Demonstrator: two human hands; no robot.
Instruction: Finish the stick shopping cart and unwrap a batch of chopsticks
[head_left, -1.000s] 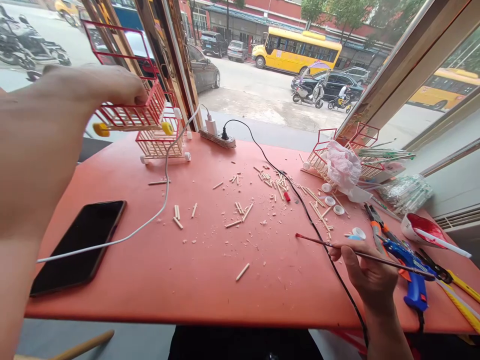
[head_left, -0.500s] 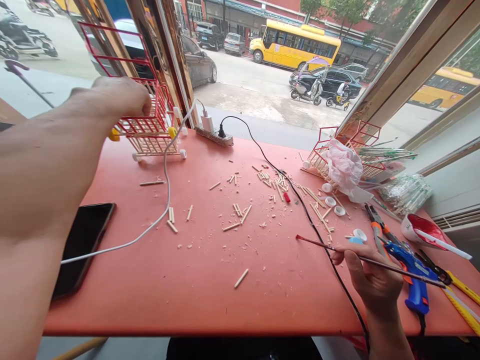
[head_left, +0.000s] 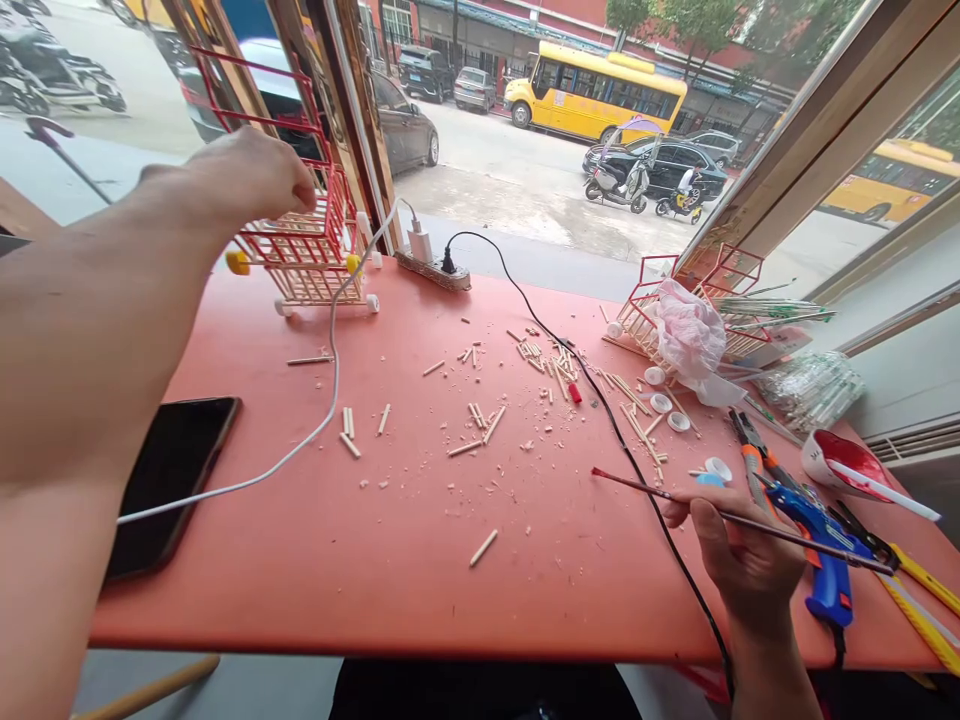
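My left hand (head_left: 244, 180) reaches far out at the back left, its fingers curled over a small shopping cart (head_left: 330, 205) built of thin sticks, with red-painted bars and yellow wheels. My forearm and knuckles hide part of the cart and the fingertips. Pale stick bars with white wheels (head_left: 373, 303) show just below, seemingly a second cart, though the boundary is hard to make out. At the right, my right hand (head_left: 742, 550) holds a slim paintbrush (head_left: 645, 486) with a red tip pointing left above the table.
Sticks (head_left: 487, 430) and shavings litter the red table (head_left: 300, 580). A phone (head_left: 176, 480), white cable (head_left: 285, 465) and power strip (head_left: 435, 270) lie left; a black cord crosses right. Another cart (head_left: 637, 310), pliers (head_left: 750, 450), glue gun (head_left: 825, 560) and red-paint cup (head_left: 840, 460) stand right.
The red upper frame of the cart has shifted right and my left hand has moved slightly right and up with it. My right hand and the paintbrush stay nearly still.
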